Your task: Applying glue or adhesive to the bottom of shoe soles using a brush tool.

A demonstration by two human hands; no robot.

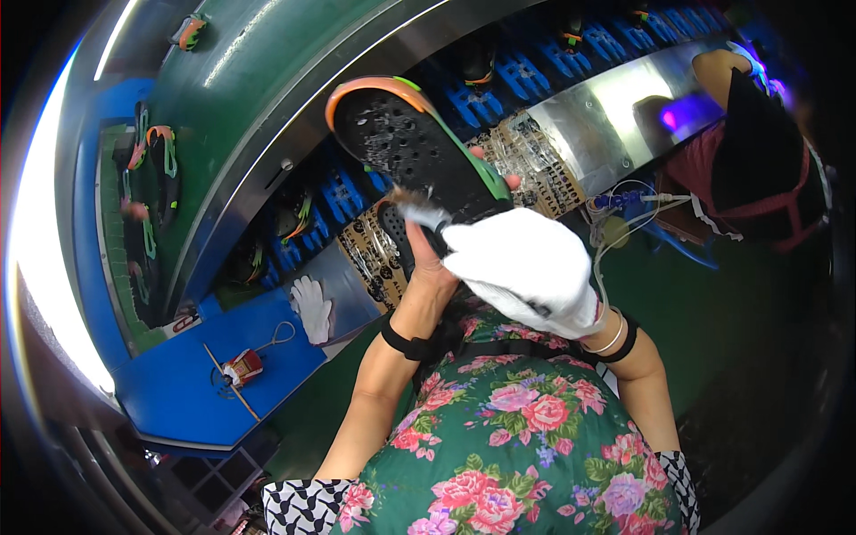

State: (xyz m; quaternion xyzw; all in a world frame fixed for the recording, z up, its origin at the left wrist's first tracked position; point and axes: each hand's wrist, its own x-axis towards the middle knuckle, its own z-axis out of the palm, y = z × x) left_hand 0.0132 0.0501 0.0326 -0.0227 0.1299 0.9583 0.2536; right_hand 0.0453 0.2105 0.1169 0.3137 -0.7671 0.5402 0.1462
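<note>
A black shoe sole [397,134] with several round holes and an orange-to-green rim is held up in front of me. My left hand [431,272], bare, grips it from below and the near side; fingertips show past its right edge. Part of another black perforated sole [392,221] shows beside my left thumb. My right hand [522,259] wears a white glove and is closed on a small brush [412,196]. The bristles are brownish and smeared by motion, at the sole's lower left edge. Glossy wet-looking streaks lie on the black surface. The brush's handle is mostly hidden by the glove.
Behind runs a line of blue shoe holders [522,78] beside a green conveyor [241,89]. Taped cardboard [526,160] covers the near ledge. A white glove [311,308] lies by a blue table [187,383]. A person's arm [720,76] is at the right.
</note>
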